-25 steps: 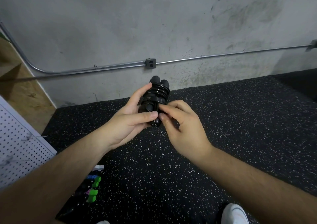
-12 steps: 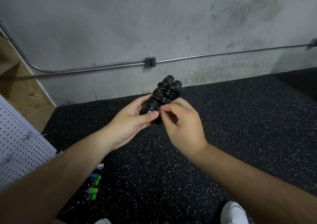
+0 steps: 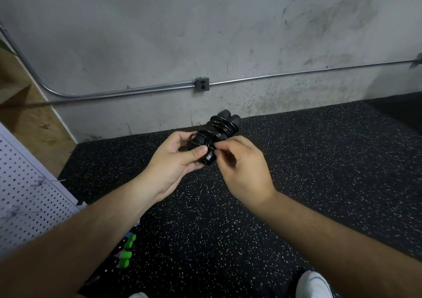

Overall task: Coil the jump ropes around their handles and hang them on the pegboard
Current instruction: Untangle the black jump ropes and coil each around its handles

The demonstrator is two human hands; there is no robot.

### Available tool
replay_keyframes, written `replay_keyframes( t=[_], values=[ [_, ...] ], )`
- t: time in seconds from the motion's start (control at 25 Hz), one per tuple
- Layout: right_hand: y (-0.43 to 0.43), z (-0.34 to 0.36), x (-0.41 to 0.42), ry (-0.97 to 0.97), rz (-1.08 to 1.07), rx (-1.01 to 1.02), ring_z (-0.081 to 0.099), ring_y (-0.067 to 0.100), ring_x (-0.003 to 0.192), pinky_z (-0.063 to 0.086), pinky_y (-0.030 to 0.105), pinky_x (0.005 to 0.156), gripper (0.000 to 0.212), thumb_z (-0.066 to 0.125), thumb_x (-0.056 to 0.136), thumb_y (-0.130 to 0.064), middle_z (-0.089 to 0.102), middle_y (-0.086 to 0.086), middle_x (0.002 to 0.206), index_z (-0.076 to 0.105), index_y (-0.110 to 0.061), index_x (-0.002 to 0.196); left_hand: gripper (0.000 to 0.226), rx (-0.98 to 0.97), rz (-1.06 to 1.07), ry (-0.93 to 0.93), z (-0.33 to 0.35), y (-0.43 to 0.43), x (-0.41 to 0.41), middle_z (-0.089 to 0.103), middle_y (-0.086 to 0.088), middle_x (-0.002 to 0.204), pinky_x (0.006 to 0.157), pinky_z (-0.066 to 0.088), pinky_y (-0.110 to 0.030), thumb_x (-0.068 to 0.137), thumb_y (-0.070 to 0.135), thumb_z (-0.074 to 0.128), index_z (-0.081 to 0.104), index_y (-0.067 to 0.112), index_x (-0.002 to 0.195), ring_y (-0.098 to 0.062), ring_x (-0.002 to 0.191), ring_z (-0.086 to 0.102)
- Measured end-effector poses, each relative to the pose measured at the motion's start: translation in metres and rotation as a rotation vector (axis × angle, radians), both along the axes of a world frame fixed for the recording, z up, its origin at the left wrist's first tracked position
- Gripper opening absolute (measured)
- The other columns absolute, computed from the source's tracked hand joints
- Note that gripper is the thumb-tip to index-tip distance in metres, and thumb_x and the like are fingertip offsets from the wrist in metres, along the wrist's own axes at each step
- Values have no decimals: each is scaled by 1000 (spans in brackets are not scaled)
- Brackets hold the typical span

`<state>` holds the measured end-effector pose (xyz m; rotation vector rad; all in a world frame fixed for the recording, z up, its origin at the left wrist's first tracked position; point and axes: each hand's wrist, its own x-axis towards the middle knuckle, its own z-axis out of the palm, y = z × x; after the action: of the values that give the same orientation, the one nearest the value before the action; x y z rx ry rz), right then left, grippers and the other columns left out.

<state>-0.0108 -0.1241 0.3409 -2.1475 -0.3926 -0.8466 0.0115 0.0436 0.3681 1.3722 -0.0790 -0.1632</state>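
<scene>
Rope: a black jump rope [image 3: 219, 126] is in the middle of the frame, held up over the floor [image 3: 308, 165]. Its cord is wound in rings round its two handles, which lie side by side.
Left hand: the left hand [image 3: 170, 164] holds the bundle from the left. Its fingers curl round the handles and its thumb presses on top.
Right hand: the right hand [image 3: 243, 168] pinches the cord with thumb and finger, close to the near end of the handles.
Pegboard: a white pegboard [image 3: 27, 195] with many small holes is at the left edge, well apart from the rope.
Other ropes: green handles [image 3: 126, 249] lie on the floor at the lower left, partly hidden by the left arm.
Floor: black with white specks.
Wall: a grey wall [image 3: 159, 35] with a metal pipe [image 3: 296, 72] and a plug box [image 3: 202, 84].
Shoe: a white shoe [image 3: 314, 284] is at the bottom right.
</scene>
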Motion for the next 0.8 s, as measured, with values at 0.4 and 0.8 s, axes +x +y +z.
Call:
replay_keyframes(
  t=[0.4,0.8],
  values=[
    [14,1,4,41,-6,-213,58,18,99,56,32,77,28,64,93,-27,58,2,114,63,-12,116,10,130,219,-88,-5,8,11,72,-13,104,73,61,-33,98,12,64,67,4,95,-19,91,71],
    [26,9,10,356,-35,-143,9,25,146,28,34,115,56,66,89,-49,32,-5,153,52,-28,138,13,449,226,-282,-8,4,8,75,-1,85,77,53,-24,97,13,66,73,17,87,-12,79,68]
  ],
)
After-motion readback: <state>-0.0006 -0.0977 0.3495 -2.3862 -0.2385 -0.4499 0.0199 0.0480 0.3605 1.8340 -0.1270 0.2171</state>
